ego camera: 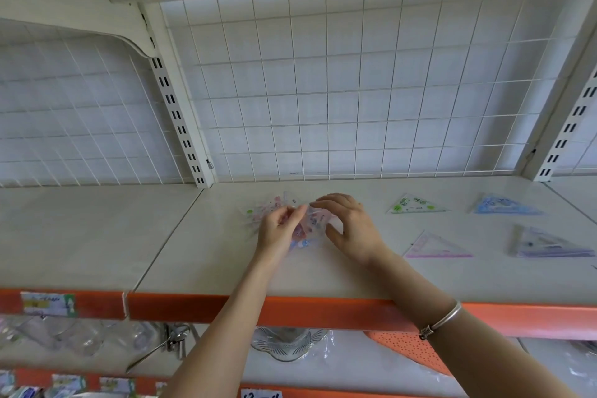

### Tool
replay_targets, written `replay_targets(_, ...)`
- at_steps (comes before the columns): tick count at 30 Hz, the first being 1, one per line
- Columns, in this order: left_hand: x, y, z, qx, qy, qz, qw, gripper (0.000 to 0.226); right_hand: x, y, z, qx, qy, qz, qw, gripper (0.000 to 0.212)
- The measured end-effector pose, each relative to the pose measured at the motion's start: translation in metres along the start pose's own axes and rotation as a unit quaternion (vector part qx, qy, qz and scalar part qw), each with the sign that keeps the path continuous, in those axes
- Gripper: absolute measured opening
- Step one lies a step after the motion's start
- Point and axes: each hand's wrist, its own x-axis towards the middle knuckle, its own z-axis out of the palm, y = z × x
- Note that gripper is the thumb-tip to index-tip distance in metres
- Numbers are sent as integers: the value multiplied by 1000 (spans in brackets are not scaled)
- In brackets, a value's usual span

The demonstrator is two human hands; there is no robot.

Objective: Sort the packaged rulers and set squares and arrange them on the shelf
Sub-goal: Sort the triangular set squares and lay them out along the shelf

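On the white shelf both my hands meet over a small heap of packaged set squares with pink and blue print. My left hand pinches the pack from the left; my right hand rests its fingers on the pack's far edge. To the right lie separate packs: a green set square, a blue set square, a pink-edged set square and a purple set square. My hands hide much of the heap.
A white wire grid backs the shelf, with slotted uprights at left and right. An orange front strip carries a price label. Below hang glassware and an orange perforated item.
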Motion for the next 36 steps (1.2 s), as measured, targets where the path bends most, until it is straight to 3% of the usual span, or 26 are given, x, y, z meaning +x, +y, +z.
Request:
replay_targets(5,3,-2,-3,-15,-18,-20,1000,44,-1,-3,0,15,-9,61,998,51)
replay_targets(10,1,3,-3,-7,-61,-31,998,16,0,4,2,32,34,95,994,37)
replay_targets(15,1,-1,-3,6,-17,-8,1000,19,1,4,2,32,21,111,993,44)
replay_targets(26,3,5,14,-34,-5,-5,999,13,1,5,-29,7,13,118,993,43)
replay_targets(36,17,23,49,95,5,67,993,34,-26,45,-88,-18,38,182,982,44)
